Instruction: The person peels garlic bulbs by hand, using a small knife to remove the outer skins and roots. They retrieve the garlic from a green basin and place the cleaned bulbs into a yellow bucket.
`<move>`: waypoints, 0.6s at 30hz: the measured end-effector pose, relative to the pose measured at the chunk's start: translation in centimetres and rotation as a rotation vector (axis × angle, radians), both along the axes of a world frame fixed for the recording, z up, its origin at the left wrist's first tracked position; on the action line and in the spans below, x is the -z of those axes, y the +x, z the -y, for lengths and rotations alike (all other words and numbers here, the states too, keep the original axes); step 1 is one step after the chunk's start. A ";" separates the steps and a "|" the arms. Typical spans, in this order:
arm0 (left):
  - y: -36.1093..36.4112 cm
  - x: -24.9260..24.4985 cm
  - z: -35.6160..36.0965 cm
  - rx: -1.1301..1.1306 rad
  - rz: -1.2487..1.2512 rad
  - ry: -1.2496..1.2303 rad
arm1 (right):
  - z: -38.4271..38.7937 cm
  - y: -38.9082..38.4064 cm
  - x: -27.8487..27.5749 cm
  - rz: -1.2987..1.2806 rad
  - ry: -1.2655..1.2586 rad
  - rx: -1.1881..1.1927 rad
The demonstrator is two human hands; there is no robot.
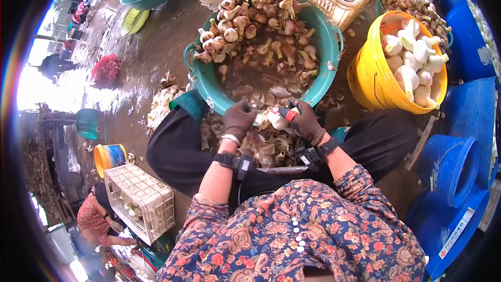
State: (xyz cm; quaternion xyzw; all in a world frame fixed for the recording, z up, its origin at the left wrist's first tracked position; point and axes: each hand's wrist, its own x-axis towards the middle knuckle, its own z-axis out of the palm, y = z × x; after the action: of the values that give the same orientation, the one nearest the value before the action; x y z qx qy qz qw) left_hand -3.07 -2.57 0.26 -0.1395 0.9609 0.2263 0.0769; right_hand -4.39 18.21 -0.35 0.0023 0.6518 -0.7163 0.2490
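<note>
My left hand (pixel 239 120), in a dark glove, grips a pale bulb (pixel 273 118) over my lap. My right hand (pixel 307 121), also gloved, holds a small red-handled knife (pixel 290 114) against that bulb. Just beyond both hands stands a green basin (pixel 203 73) holding water and a heap of unpeeled, dirty bulbs (pixel 250 26). A pile of peeled skins (pixel 271 146) lies on my lap below the hands. To the right, a yellow bucket (pixel 365 78) holds clean white peeled bulbs (pixel 412 62).
A white plastic crate (pixel 334 0) sits behind the basin. Blue barrels (pixel 451 164) line the right side. Another white crate (pixel 141 198), an orange bucket (pixel 107 156) and a seated person (pixel 94 219) are at lower left. The wet floor (pixel 146 52) spreads left.
</note>
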 end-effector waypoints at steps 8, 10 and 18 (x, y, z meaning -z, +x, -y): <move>0.3 -5.5 -0.8 -0.176 0.330 0.750 | 0.2 -0.3 -0.7 -0.167 0.283 -0.033; 0.4 -6.5 -1.7 -0.089 0.153 0.825 | 0.2 -0.1 -0.5 -0.223 0.309 0.000; -3.6 1.1 3.8 0.090 0.027 0.314 | 1.1 0.5 2.6 -0.135 0.612 -0.079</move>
State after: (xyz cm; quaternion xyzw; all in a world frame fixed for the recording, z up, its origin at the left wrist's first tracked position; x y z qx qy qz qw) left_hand -6.62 -6.39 -0.82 -0.0857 0.9179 0.3681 0.1207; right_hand -3.86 17.11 -2.97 0.0043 0.8517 -0.4753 0.2204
